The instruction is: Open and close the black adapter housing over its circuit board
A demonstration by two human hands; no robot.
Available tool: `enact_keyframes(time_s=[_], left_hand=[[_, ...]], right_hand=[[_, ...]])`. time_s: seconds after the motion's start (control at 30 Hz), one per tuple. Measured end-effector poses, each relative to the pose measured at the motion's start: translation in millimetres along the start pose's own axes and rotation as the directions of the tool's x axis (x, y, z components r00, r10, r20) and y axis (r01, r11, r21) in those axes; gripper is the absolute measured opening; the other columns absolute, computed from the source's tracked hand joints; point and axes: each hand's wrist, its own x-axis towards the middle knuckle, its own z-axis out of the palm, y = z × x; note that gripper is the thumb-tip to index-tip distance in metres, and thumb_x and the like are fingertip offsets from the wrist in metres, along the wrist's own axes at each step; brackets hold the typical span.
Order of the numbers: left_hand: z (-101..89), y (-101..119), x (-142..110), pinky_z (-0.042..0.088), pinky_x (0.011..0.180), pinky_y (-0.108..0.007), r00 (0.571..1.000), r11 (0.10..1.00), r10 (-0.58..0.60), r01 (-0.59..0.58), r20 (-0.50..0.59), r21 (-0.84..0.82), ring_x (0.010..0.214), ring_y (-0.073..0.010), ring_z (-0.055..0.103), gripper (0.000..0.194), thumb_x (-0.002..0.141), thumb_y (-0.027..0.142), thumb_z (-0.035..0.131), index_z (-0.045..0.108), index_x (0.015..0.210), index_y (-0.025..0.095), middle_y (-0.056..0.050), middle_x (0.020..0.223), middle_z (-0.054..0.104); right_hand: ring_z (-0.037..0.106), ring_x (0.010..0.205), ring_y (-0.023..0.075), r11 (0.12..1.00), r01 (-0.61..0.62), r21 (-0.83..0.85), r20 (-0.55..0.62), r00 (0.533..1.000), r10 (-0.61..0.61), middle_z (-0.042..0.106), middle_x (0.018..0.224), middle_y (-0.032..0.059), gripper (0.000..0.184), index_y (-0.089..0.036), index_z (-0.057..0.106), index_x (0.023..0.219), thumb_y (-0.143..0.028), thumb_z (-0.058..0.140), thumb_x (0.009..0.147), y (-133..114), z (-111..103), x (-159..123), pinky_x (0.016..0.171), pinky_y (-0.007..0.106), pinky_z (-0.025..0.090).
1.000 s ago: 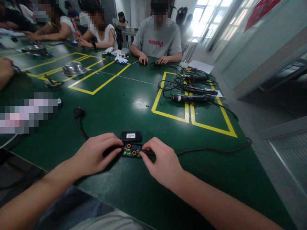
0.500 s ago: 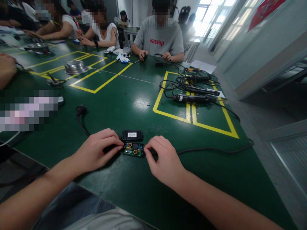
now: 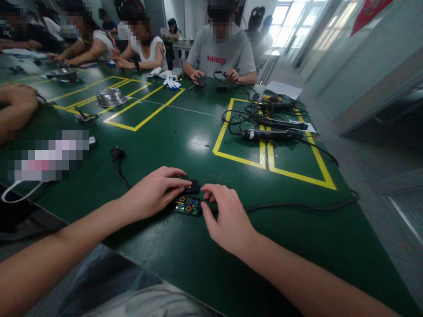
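Note:
A small open adapter base with a green circuit board [image 3: 188,205] lies on the green table [image 3: 185,127] in front of me. Its black cover [image 3: 193,186] lies just behind it. My left hand [image 3: 155,191] reaches over the cover with its fingers laid on it and curled round its near side. My right hand [image 3: 226,215] rests at the right end of the circuit board, fingertips pinching it where a black cable [image 3: 297,205] leaves to the right. A second black cable with a plug [image 3: 117,155] runs off to the left.
Several electric screwdrivers [image 3: 269,134] with tangled cords lie in a yellow-taped box at the right. A metal bowl [image 3: 110,97] and white gloves [image 3: 172,82] sit farther back. Other people work along the far and left sides; one person's hand [image 3: 18,97] rests at the left.
My left hand has moved up from the left end of the circuit board onto the black cover. My right hand has stayed at the board's right end. The view shifted slightly.

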Motion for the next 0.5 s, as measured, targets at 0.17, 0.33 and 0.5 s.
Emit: enact_keyframes(time_s=[0.17, 0.33, 0.5], left_hand=[[1.3, -2, 18, 0.063, 0.100, -0.042, 0.997, 0.997, -0.042, 0.038, 0.063, 0.070, 0.112, -0.0262, 0.076, 0.029, 0.104, 0.033, 0.065, 0.082, 0.126, 0.024, -0.009, 0.125, 0.081], [-9.8, 2, 19, 0.062, 0.104, -0.043, 1.000, 1.000, -0.007, 0.007, 0.008, 0.001, 0.115, -0.0268, 0.076, 0.029, 0.103, 0.030, 0.064, 0.078, 0.127, 0.022, -0.009, 0.126, 0.081], [-26.5, 18, 3, 0.062, 0.097, -0.034, 0.984, 0.984, 0.125, -0.107, 0.124, -0.146, 0.110, -0.0236, 0.076, 0.034, 0.102, 0.028, 0.070, 0.073, 0.136, 0.026, -0.008, 0.124, 0.080]], right_hand=[[0.065, 0.096, 0.0283, 0.999, -0.013, 0.049, -0.037, 0.999, 0.015, 0.070, 0.106, 0.0105, 0.029, -0.019, 0.059, 0.123, -0.019, 0.055, 0.094, -3, -1, 0, 0.086, 0.045, 0.049], [0.064, 0.101, 0.0284, 0.995, -0.039, 0.096, -0.078, 0.996, 0.047, 0.068, 0.118, 0.0128, 0.050, -0.020, 0.051, 0.135, -0.021, 0.058, 0.086, -4, -3, -3, 0.093, 0.048, 0.052], [0.063, 0.115, 0.0312, 0.993, -0.004, 0.116, -0.010, 1.000, 0.005, 0.064, 0.130, 0.0146, 0.069, -0.020, 0.045, 0.143, -0.021, 0.060, 0.075, -7, -10, -4, 0.100, 0.050, 0.051]])
